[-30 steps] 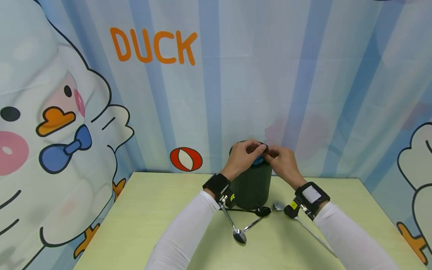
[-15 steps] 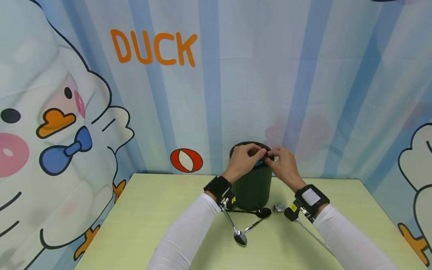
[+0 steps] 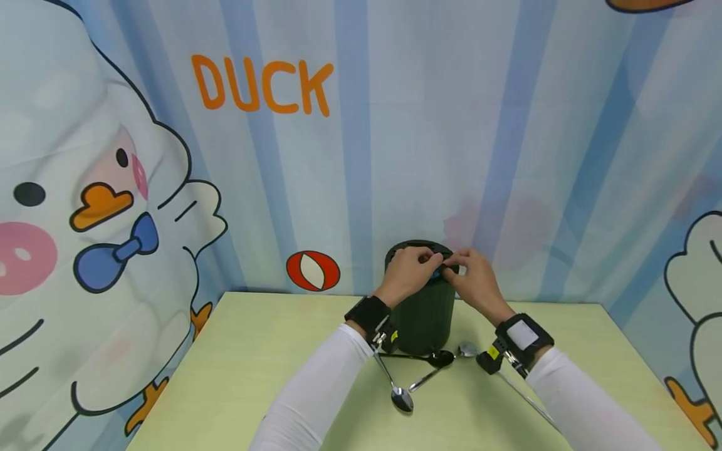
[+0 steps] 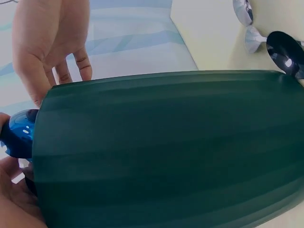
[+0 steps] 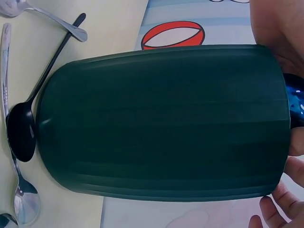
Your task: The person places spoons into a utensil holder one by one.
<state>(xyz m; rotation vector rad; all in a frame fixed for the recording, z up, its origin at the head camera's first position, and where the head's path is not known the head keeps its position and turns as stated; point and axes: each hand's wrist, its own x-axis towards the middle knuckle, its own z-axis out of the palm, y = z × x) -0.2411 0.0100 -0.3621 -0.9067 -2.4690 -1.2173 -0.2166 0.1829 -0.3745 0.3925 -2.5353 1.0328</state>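
A tall dark green ribbed container (image 3: 420, 322) stands upright near the back of the table. At its mouth my left hand (image 3: 407, 275) and right hand (image 3: 476, 285) come together, thumbs and index fingers bent with tips close to each other. Between them, in the left wrist view, a glossy blue rounded thing (image 4: 19, 135) sticks out past the rim, and the fingertips pinch at it. The right wrist view shows only a sliver of this blue thing (image 5: 296, 99), with right fingers by the rim. Its kind is hidden by the hands.
In front of the container lie a black spoon (image 3: 441, 358) and two silver spoons, one nearer the front (image 3: 402, 399) and one with its bowl at the right (image 3: 467, 349). A thin silver handle (image 3: 530, 399) runs beside my right sleeve. A printed duck curtain (image 3: 395, 138) hangs behind the table.
Both hands stay at the container's mouth, with small finger movements. The dark piece seen between the fingertips earlier is less visible, and more of the rim shows. The spoons have not moved.
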